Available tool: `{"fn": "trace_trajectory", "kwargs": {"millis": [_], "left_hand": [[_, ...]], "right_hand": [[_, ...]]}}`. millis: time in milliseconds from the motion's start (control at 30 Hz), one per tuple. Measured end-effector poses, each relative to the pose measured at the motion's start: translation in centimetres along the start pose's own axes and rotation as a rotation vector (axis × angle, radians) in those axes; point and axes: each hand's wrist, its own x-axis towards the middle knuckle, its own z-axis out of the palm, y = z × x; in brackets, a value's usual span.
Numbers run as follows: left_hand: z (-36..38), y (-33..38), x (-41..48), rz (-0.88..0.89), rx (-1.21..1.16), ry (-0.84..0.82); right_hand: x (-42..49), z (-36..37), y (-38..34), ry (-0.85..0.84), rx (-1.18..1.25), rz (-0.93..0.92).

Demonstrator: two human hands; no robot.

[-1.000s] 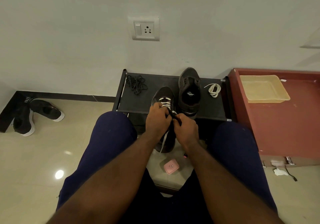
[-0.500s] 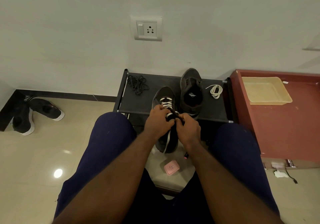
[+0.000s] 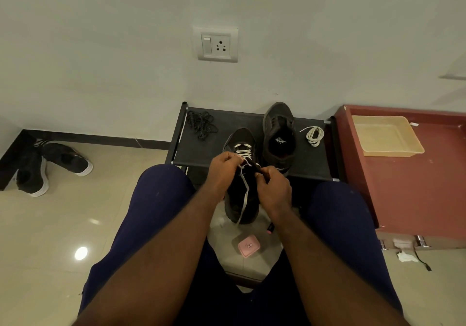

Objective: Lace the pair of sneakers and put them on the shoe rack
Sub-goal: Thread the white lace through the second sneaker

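- Sneaker [image 3: 242, 199]: dark, held between the knees, toe over the rack [image 3: 201, 149]; white lace [image 3: 243, 154] crosses its upper eyelets, one end hanging loose.
- Left hand [image 3: 223, 168]: pinches the lace.
- Right hand [image 3: 273, 189]: grips the sneaker's eyelet edge.
- Second sneaker [image 3: 278, 134]: unlaced, upright on the rack, just beside the first.
- Black laces [image 3: 201, 124]: rack, far-left corner.
- Coiled lace [image 3: 314, 135]: white, rack's right end.
- Pink case [image 3: 249, 245]: on the floor.
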Motion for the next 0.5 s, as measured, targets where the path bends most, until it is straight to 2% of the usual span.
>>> {"fn": "trace_trajectory", "kwargs": {"millis": [133,233,333,400,500], "left_hand": [[0.4,-1.9,0.4,0.395,0.644,0.013],[0.6,-2.5,0.4,0.473,0.788,0.051],[0.8,-2.8,0.6,0.480,0.760,0.077],[1.0,-2.4,0.5,0.458,0.658,0.089],[1.4,-1.3,0.2,0.256,0.300,0.124]], "right_hand": [[-0.1,0.0,0.0,-0.002,0.028,0.007],[-0.2,0.0,0.0,-0.003,0.060,0.011],[-0.3,0.1,0.2,-0.008,0.063,0.013],[-0.3,0.1,0.2,-0.014,0.063,0.014],[-0.1,0.0,0.2,-0.009,0.064,0.020]]}}
